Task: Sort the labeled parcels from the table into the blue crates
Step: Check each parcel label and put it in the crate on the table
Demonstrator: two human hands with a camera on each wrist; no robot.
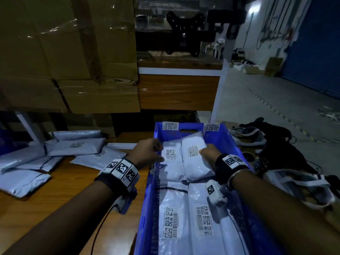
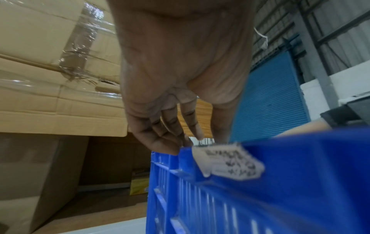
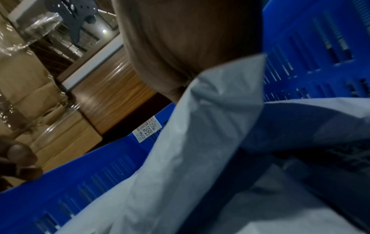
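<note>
A: At the centre of the head view we see a blue crate [image 1: 224, 142] with labelled white parcels lying flat inside it. Which one is being handled?

B: The upper-right parcel [image 1: 195, 159], lying tilted over its neighbours. The right hand [image 1: 208, 153] rests on its right edge; in the right wrist view the palm [image 3: 180, 47] presses against a raised corner of that parcel [image 3: 210, 126], but the fingers are hidden, so we cannot tell whether they grip it.

A: And the left hand [image 1: 147, 151]?

B: We find it at the crate's left wall, just left of centre. In the left wrist view its fingers [image 2: 174, 126] hang down, loosely bent, tips touching the rim of the crate [image 2: 280, 174] beside a barcode sticker [image 2: 230, 161]; they hold nothing.

A: Where are the unsorted parcels?

B: A loose pile of grey parcels [image 1: 73, 146] lies on the wooden table [image 1: 64, 190] at the left of the frame, apart from the crate. Taped cardboard boxes [image 1: 68, 52] fill the upper left.
</note>
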